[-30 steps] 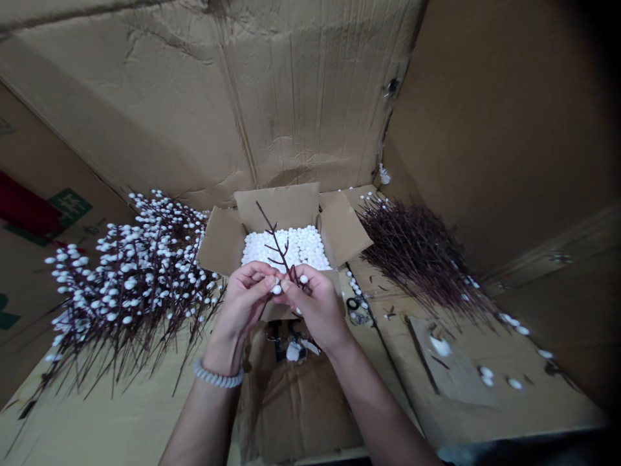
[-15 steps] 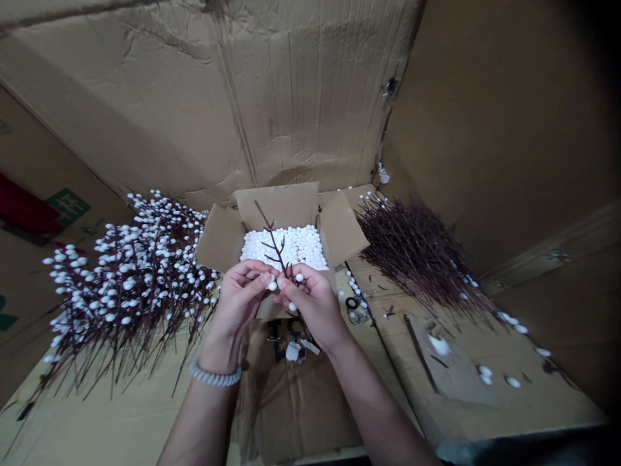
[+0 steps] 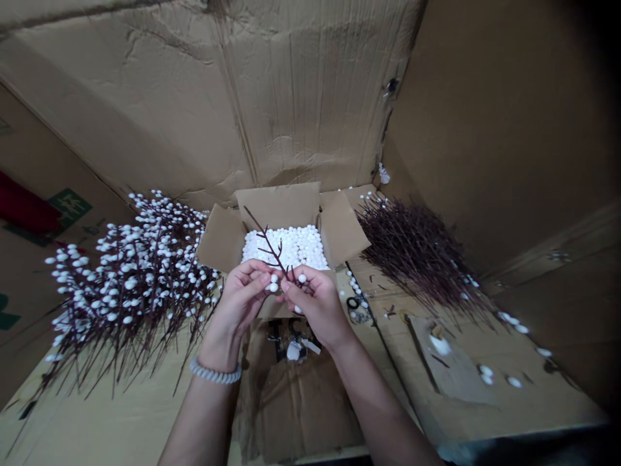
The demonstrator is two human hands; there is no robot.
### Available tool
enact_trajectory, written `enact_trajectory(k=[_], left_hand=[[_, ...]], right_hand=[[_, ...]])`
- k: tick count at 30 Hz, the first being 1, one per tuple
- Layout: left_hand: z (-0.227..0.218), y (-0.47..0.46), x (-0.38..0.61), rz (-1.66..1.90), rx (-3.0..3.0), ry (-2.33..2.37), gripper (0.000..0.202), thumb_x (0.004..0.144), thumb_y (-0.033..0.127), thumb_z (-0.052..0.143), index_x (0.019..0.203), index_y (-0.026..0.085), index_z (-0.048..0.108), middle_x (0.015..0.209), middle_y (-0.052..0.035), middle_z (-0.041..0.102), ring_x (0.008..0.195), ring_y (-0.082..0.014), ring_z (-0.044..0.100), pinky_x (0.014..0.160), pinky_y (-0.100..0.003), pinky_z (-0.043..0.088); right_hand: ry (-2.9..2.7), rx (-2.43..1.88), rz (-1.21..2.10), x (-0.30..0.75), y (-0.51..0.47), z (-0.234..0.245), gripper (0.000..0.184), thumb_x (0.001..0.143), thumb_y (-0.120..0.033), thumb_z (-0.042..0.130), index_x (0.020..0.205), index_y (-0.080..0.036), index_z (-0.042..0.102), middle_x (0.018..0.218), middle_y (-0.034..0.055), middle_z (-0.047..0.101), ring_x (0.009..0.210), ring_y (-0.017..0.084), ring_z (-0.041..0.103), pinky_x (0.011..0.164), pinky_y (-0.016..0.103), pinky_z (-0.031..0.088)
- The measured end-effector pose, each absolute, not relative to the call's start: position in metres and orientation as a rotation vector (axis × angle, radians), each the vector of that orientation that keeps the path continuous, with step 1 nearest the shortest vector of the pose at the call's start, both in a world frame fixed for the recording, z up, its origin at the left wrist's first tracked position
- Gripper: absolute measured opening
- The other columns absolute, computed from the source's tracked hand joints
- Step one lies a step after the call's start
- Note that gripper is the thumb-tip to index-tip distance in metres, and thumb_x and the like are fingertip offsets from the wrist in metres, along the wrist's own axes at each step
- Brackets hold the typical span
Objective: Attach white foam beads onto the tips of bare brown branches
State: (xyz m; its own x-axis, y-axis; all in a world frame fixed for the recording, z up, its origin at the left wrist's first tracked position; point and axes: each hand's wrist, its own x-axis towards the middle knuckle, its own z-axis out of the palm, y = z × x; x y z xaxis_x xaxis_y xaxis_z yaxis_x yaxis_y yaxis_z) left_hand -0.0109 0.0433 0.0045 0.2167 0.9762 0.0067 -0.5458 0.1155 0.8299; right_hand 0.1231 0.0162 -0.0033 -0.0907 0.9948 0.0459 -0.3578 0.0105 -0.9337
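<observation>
Cardboard sheet (image 3: 145, 97), creased and brown, fills the view behind everything. One open cardboard box (image 3: 279, 207) stands at the centre, filled with white foam balls (image 3: 286, 249). Two heaps lie on either side of it: branches dotted with white balls (image 3: 130, 285) on the left, bare brown twigs (image 3: 417, 252) on the right. Three loose balls (image 3: 514, 382) sit at lower right, near a cardboard scrap (image 3: 449, 362). The left hand (image 3: 237, 310) and right hand (image 3: 315, 304) are close together, both gripping one thin brown twig (image 3: 269, 249) above the box's near edge. Its long axis runs diagonally, tip pointing up and left over the foam. Two white beads (image 3: 273, 283) sit at the left fingertips (image 3: 264, 278). One beaded bracelet (image 3: 216, 371) circles the left wrist.
</observation>
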Motion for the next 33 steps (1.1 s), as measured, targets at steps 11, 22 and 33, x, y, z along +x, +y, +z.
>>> enact_trajectory(k=[11, 22, 33], left_hand=[[0.0056, 0.0421, -0.0089, 1.223, 0.874, 0.654, 0.020, 0.058, 0.017, 0.086, 0.067, 0.013, 0.069, 0.066, -0.0029, 0.073, 0.056, -0.0126, 0.067, 0.049, -0.019, 0.056], [0.0045, 0.0416, -0.0107, 1.216, 0.893, 0.671, 0.019, 0.057, 0.017, 0.087, 0.066, 0.014, 0.070, 0.066, -0.0025, 0.073, 0.058, -0.0116, 0.068, 0.054, -0.017, 0.056], [0.0062, 0.0416, -0.0093, 1.211, 0.931, 0.708, 0.018, 0.057, 0.017, 0.086, 0.065, 0.014, 0.070, 0.067, -0.0033, 0.074, 0.060, -0.0109, 0.068, 0.056, -0.017, 0.055]], right_hand=[[-1.029, -0.875, 1.415, 0.1227, 0.0153, 0.0004, 0.021, 0.074, -0.037, 0.064, 0.068, -0.020, 0.054, 0.060, -0.0038, 0.052, 0.053, 0.011, 0.053, 0.045, 0.020, 0.038], [-1.044, -0.894, 1.418, 0.1236, 0.0144, -0.0008, 0.021, 0.076, -0.035, 0.063, 0.067, -0.020, 0.053, 0.056, -0.0051, 0.049, 0.049, 0.010, 0.051, 0.043, 0.020, 0.034], [-1.077, -0.917, 1.378, 0.1253, 0.0156, -0.0010, 0.023, 0.076, -0.037, 0.063, 0.066, -0.020, 0.052, 0.058, -0.0047, 0.048, 0.050, 0.010, 0.049, 0.045, 0.021, 0.033]])
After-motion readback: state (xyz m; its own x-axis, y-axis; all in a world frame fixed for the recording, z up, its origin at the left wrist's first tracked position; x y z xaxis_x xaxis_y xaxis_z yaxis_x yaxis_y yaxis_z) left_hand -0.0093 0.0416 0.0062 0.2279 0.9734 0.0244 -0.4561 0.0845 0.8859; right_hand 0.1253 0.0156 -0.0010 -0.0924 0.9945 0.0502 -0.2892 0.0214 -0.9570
